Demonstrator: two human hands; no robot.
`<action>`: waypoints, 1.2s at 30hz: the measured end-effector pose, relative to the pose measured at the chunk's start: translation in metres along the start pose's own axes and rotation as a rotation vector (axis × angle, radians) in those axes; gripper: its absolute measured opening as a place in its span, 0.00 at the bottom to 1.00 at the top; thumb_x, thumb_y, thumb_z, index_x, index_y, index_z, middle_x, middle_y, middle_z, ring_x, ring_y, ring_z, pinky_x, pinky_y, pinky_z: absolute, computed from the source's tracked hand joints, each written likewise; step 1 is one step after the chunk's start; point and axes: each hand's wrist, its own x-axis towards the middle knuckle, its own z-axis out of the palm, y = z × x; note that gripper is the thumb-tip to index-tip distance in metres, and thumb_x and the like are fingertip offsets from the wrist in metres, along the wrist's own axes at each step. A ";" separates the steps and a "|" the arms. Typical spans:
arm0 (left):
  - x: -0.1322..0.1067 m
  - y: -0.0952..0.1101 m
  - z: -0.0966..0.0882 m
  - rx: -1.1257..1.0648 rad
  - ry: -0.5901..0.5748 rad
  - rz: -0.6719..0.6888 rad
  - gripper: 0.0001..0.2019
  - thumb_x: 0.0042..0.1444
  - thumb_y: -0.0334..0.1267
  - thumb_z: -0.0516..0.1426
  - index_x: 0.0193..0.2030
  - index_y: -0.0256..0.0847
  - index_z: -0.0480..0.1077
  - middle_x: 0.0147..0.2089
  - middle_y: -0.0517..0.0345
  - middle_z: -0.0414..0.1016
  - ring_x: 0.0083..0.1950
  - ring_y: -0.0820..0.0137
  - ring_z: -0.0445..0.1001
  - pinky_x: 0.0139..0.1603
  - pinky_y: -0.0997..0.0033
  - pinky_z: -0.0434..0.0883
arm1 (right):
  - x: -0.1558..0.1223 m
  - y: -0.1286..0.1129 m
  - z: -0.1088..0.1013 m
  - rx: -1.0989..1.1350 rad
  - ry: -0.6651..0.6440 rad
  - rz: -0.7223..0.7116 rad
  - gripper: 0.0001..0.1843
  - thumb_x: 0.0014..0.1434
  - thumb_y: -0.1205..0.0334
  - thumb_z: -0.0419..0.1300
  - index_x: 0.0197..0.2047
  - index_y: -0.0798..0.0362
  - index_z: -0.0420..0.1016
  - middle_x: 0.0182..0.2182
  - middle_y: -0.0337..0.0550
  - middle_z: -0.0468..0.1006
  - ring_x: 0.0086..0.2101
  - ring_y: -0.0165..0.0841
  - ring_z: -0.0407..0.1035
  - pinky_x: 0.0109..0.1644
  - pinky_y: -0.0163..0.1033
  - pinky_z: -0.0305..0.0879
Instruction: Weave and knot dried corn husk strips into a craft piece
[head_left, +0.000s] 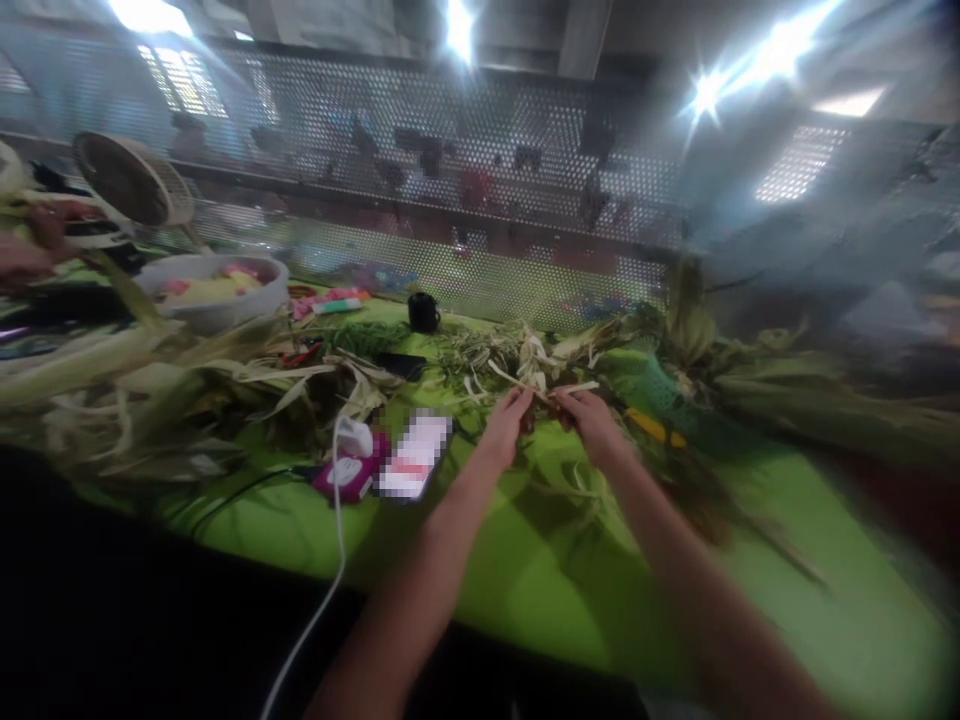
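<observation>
Over the green tabletop (555, 600) my two hands are close together with the fingers pinched. My left hand (514, 415) grips a pale dry husk strip (540, 394) at its left part. On the same strip, at its right part, closes my right hand (589, 415); a short end sticks out past the fingers. Just beyond them is a loose pile of dried husk strips (491, 350), with a pale bunch (532, 355) rising from it. Fine detail between the fingertips is blurred.
Left of my arms lie a lit phone (416, 460), a magenta box (352, 478) and a white cable (339, 570). Long husks (210, 380), a white basin (217, 295), a fan (131, 185) and a black mug (424, 312) stand farther off. Another person's hand (52, 230) shows far left.
</observation>
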 end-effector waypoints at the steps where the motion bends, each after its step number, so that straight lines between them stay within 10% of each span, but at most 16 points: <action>1: 0.001 0.000 -0.001 0.005 -0.015 0.006 0.17 0.47 0.48 0.65 0.36 0.37 0.71 0.30 0.62 0.69 0.25 0.79 0.62 0.25 0.76 0.57 | 0.000 -0.001 -0.001 0.003 0.006 0.011 0.22 0.47 0.42 0.65 0.29 0.55 0.74 0.21 0.37 0.72 0.17 0.24 0.56 0.21 0.33 0.50; 28: 0.007 -0.004 -0.007 0.483 -0.184 0.111 0.08 0.48 0.37 0.64 0.30 0.36 0.70 0.27 0.60 0.71 0.28 0.74 0.66 0.33 0.73 0.65 | 0.003 0.002 -0.004 -0.034 0.127 -0.092 0.21 0.39 0.45 0.71 0.25 0.54 0.73 0.22 0.36 0.71 0.23 0.26 0.58 0.26 0.33 0.54; 36: 0.000 0.005 -0.001 0.199 -0.247 0.053 0.15 0.48 0.45 0.64 0.38 0.36 0.76 0.35 0.53 0.77 0.38 0.67 0.73 0.44 0.67 0.69 | -0.001 -0.005 -0.006 -0.077 0.019 -0.060 0.21 0.38 0.47 0.72 0.28 0.55 0.77 0.22 0.36 0.72 0.22 0.26 0.57 0.26 0.34 0.51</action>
